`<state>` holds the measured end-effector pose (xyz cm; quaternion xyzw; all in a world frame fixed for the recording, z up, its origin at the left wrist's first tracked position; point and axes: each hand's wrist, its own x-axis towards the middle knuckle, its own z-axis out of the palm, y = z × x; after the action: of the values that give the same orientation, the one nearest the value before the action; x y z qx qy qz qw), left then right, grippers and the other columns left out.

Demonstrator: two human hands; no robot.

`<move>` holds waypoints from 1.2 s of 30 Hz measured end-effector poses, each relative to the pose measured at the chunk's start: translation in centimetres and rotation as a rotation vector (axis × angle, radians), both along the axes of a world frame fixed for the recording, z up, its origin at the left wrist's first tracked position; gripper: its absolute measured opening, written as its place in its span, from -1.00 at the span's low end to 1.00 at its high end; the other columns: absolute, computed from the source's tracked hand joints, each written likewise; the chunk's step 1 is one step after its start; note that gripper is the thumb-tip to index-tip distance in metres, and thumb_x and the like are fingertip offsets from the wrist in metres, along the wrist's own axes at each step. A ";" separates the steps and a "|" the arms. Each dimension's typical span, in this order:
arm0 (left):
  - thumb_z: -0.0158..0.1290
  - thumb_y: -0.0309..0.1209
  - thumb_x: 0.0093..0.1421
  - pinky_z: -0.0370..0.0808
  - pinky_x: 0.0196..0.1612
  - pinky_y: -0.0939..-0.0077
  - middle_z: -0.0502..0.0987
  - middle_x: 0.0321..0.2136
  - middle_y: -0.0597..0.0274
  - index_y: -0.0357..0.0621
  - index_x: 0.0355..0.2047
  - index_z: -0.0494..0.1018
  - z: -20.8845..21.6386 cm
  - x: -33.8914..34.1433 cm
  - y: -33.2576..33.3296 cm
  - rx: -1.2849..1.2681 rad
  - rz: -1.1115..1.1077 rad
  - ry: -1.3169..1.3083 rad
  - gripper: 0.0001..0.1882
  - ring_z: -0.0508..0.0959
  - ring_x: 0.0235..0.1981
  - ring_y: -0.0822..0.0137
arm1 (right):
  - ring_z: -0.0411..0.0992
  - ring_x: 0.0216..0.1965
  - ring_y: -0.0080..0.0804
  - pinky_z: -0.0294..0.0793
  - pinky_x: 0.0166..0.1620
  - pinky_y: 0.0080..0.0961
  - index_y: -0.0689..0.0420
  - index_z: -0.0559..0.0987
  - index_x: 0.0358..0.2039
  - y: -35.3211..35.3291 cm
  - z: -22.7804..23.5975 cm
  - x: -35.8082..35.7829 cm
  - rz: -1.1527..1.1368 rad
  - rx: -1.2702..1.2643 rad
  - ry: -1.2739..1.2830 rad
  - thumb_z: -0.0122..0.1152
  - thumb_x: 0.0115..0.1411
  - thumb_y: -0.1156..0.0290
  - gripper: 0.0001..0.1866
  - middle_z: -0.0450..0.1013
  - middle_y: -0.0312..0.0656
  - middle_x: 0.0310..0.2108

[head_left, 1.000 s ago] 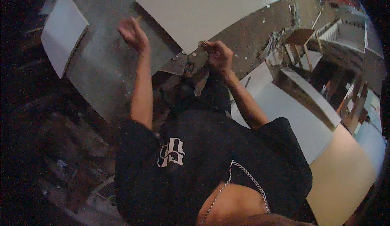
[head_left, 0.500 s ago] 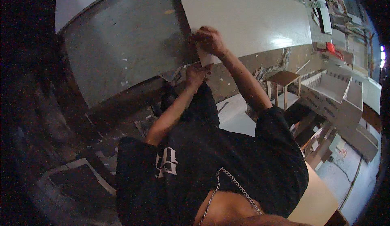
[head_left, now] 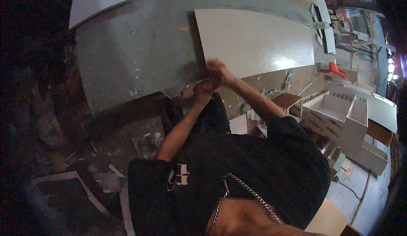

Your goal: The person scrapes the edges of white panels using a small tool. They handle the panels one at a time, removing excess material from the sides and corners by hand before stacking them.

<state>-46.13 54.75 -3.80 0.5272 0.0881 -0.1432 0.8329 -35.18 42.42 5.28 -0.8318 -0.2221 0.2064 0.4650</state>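
1. Head view, hands: your left hand and right hand come together at the near left corner of the white board, the right one farther out. Both look curled, but blur and overlap hide the fingertips, so I cannot tell whether either pinches anything.
2. Head view, board: it lies flat on the grey table, its near edge running along your side, probably so that this corner falls within easy reach and the table bears the weight. Your hands cover the corner itself, and glare washes out part of the board's right end.
3. Head view, surroundings: a second board takes up the table's far left, well apart from your hands. To your right stand a small brown stool and a white open box, with a red object beyond them. Together they seem to crowd that side. A dark cable trails at the lower right, and scraps litter the ground near your legs.
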 end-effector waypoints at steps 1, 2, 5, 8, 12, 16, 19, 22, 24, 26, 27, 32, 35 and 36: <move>0.25 -0.15 0.08 0.49 -0.43 0.39 0.59 -0.49 0.35 -0.12 -0.31 0.60 -0.5 0.1 0.2 0.109 0.014 -0.114 -0.69 0.54 -0.51 0.48 | 0.41 -0.07 -0.04 0.37 0.06 -0.22 0.14 0.58 -0.12 -0.8 0.0 -3.3 0.144 -0.172 -0.238 0.17 0.08 0.27 -0.64 0.47 -0.06 -0.15; 0.25 -0.16 0.07 0.50 -0.45 0.40 0.60 -0.46 0.34 -0.11 -0.30 0.60 -0.2 0.6 0.0 0.491 -0.031 -0.400 -0.69 0.54 -0.51 0.48 | 0.39 -0.02 -0.03 0.36 0.10 -0.25 0.11 0.58 -0.09 -2.6 0.1 -4.1 0.312 -0.215 -0.289 0.18 0.05 0.22 -0.58 0.47 -0.07 -0.09; 0.25 -0.16 0.08 0.51 -0.55 0.47 0.61 -0.40 0.31 -0.12 -0.27 0.60 3.2 0.5 -1.2 0.294 -0.138 -0.029 -0.68 0.54 -0.51 0.47 | 0.43 -0.18 -0.19 0.42 -0.10 -0.27 0.04 0.58 -0.26 -4.1 0.7 -3.9 0.370 -0.073 -0.489 0.33 -0.16 0.35 -0.65 0.47 -0.23 -0.25; 0.25 -0.15 0.10 0.46 -0.66 0.57 0.60 -0.39 0.30 -0.16 -0.22 0.57 4.9 -0.2 -0.9 -0.024 -0.159 0.310 -0.64 0.53 -0.52 0.50 | 0.43 -0.21 -0.19 0.44 -0.13 -0.29 0.07 0.57 -0.29 -2.3 1.5 1.2 0.323 -0.093 -0.604 0.27 -0.12 0.45 -0.71 0.46 -0.24 -0.35; 0.25 -0.13 0.12 0.47 -0.57 0.56 0.60 -0.38 0.29 -0.26 -0.15 0.53 8.0 1.4 0.5 0.116 -0.317 0.497 -0.55 0.51 -0.51 0.52 | 0.43 -0.22 -0.12 0.44 -0.15 -0.27 0.10 0.57 -0.32 -0.2 -1.4 11.6 0.079 -0.024 -0.469 0.20 -0.04 0.51 -0.80 0.46 -0.15 -0.39; 0.31 -0.06 0.04 0.45 -0.37 0.46 0.55 -0.46 0.31 -0.22 -0.24 0.50 8.7 -1.1 1.0 0.487 0.039 0.160 -0.51 0.50 -0.49 0.46 | 0.44 -0.29 -0.05 0.45 -0.23 -0.19 0.09 0.58 -0.33 2.4 -0.5 20.4 -0.034 -0.014 -0.531 0.21 0.05 0.42 -0.86 0.46 -0.11 -0.39; 0.33 -0.01 0.00 0.43 -0.27 0.40 0.51 -0.41 0.25 -0.18 -0.22 0.45 8.7 -2.0 0.0 0.890 0.419 -0.010 -0.46 0.50 -0.39 0.36 | 0.44 -0.29 -0.03 0.45 -0.25 -0.17 0.05 0.60 -0.33 0.0 -0.7 24.1 -0.021 -0.135 -0.562 0.22 0.07 0.31 -0.83 0.45 -0.09 -0.40; 0.28 -0.03 0.05 0.38 -0.09 0.29 0.45 -0.20 0.09 -0.21 -0.08 0.36 11.2 1.7 -1.6 1.022 0.656 -0.132 -0.39 0.45 -0.16 0.18 | 0.47 -0.27 -0.13 0.49 -0.22 -0.23 -0.04 0.64 -0.37 -4.4 -0.7 24.0 -0.023 -0.190 -0.452 0.18 0.10 0.19 -0.82 0.49 -0.18 -0.39; 0.23 -0.07 0.11 0.26 0.08 0.16 0.38 -0.05 -0.04 -0.25 0.04 0.28 13.2 7.8 -3.7 1.161 0.671 -0.264 -0.34 0.37 -0.01 0.04 | 0.49 -0.25 -0.19 0.50 -0.21 -0.25 -0.04 0.66 -0.38 -11.1 -1.2 25.7 0.067 -0.235 -0.559 0.19 0.11 0.20 -0.82 0.51 -0.21 -0.39; 0.21 -0.08 0.13 0.18 0.15 0.09 0.35 0.01 -0.09 -0.28 0.11 0.23 12.9 12.1 -5.2 1.170 0.763 -0.264 -0.30 0.33 0.06 -0.04 | 0.49 -0.25 -0.16 0.47 -0.20 -0.26 -0.01 0.66 -0.37 -15.5 -0.1 26.4 -0.015 -0.242 -0.498 0.25 0.09 0.21 -0.83 0.52 -0.19 -0.38; 0.20 -0.08 0.14 0.17 0.16 0.07 0.35 0.03 -0.11 -0.28 0.14 0.21 11.5 13.2 -5.1 1.143 0.842 -0.243 -0.27 0.33 0.07 -0.06 | 0.50 -0.25 -0.12 0.48 -0.20 -0.24 0.01 0.66 -0.37 -15.7 1.2 26.1 -0.017 -0.260 -0.410 0.26 0.09 0.14 -0.77 0.54 -0.15 -0.37; 0.17 0.01 0.14 0.16 0.20 0.02 0.29 0.15 -0.16 -0.28 0.26 0.10 9.4 15.7 -8.4 1.370 0.794 -0.120 -0.14 0.29 0.16 -0.12 | 0.51 -0.36 -0.22 0.47 -0.24 -0.32 0.14 0.63 -0.41 -16.6 3.1 28.6 0.073 -0.276 -0.266 0.33 0.09 0.08 -0.66 0.52 -0.09 -0.42; 0.14 0.10 0.12 0.17 0.20 0.01 0.27 0.17 -0.16 -0.27 0.29 0.07 10.2 16.6 -9.3 1.493 0.691 -0.054 -0.07 0.28 0.17 -0.13 | 0.49 -0.43 -0.31 0.46 -0.26 -0.32 0.18 0.61 -0.45 -10.6 1.7 29.5 0.096 -0.129 -0.192 0.35 0.08 0.12 -0.66 0.52 -0.06 -0.49; 0.14 0.13 0.11 0.18 0.19 0.01 0.28 0.17 -0.17 -0.27 0.29 0.08 9.9 16.5 -9.0 1.530 0.690 -0.042 -0.05 0.28 0.17 -0.14 | 0.49 -0.44 -0.30 0.47 -0.26 -0.31 0.19 0.60 -0.45 -7.0 2.6 29.2 0.144 -0.165 -0.197 0.36 0.07 0.10 -0.64 0.53 -0.06 -0.49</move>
<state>-29.67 45.80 6.10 0.8929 0.3017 0.2287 0.2440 -5.95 35.45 7.87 -0.8652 -0.3081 0.1743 0.3551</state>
